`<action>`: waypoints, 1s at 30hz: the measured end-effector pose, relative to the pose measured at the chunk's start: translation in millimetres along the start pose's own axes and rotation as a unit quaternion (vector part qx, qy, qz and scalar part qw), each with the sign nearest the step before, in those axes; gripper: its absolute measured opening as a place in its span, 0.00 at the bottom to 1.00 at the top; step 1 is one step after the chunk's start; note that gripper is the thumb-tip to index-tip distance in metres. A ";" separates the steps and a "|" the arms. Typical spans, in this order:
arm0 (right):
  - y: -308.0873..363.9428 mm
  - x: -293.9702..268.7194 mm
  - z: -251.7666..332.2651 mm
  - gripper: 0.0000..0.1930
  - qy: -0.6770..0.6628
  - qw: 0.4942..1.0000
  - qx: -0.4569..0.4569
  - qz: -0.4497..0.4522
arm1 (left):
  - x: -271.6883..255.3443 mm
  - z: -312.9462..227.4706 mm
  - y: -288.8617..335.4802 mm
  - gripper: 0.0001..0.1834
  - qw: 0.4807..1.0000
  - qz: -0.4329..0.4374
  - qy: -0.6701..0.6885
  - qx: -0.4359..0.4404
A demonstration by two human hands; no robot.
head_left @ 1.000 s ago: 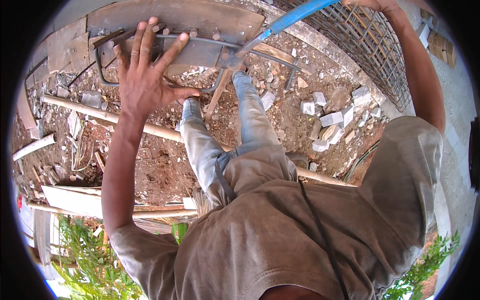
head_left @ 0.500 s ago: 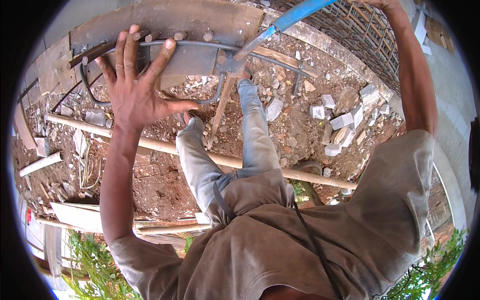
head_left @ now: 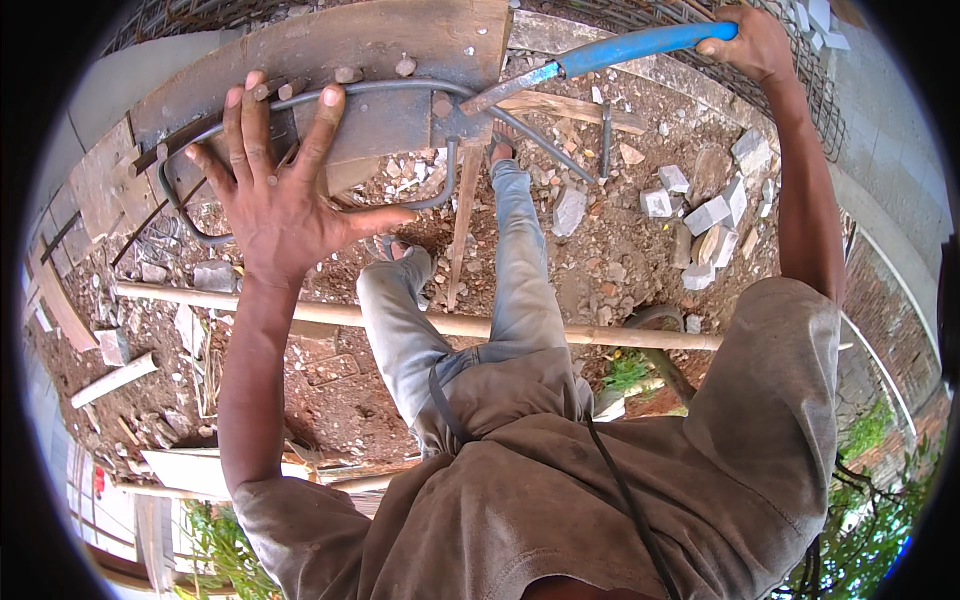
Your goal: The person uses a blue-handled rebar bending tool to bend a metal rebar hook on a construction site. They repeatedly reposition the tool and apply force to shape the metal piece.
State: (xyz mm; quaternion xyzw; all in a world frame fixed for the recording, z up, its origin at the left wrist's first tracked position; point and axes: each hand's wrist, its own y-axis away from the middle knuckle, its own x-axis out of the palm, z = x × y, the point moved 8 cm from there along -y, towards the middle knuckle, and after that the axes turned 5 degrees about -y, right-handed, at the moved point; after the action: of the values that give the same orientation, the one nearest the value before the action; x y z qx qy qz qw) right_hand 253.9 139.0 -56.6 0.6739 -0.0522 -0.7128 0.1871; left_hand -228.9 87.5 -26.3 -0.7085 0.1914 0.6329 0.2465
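Observation:
My left hand (head_left: 285, 205) lies with fingers spread over a thin steel rebar (head_left: 405, 84) on a wooden bending board (head_left: 440, 35). The rebar is bent into an angular, hooked shape on the left, and its straight end slants down past the board's right edge. Several metal pegs (head_left: 348, 75) stand up from the board along the rebar. At the upper right, my right hand (head_left: 755, 45) is closed round the blue handle of a rebar bending lever (head_left: 640, 50). The lever's metal tip meets the rebar near the board's right end; how it grips is too small to tell.
A long pole (head_left: 460, 325) crosses at my legs. Broken grey blocks (head_left: 710, 213) and rubble lie on the dirt to the right. Wooden props (head_left: 463, 225) stand under the board. A steel mesh (head_left: 825, 110) lies at the far right, behind my right hand.
My right hand has pulled the lever's handle down toward me. The rebar's right end now slants more steeply downward. The left hand stays spread on the rebar, and the whole view has shifted slightly.

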 end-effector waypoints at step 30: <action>261.8 94.0 144.9 0.49 -0.179 0.859 0.480 0.013 | -4.3 -10.7 -0.7 0.69 0.997 -0.043 0.002 0.065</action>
State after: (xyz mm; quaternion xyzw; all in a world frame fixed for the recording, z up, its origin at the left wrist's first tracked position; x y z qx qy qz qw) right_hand 161.3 -160.5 -47.0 0.5398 -0.4293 -0.7056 -0.1625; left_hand -220.4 81.5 -21.1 -0.6995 0.2021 0.6069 0.3186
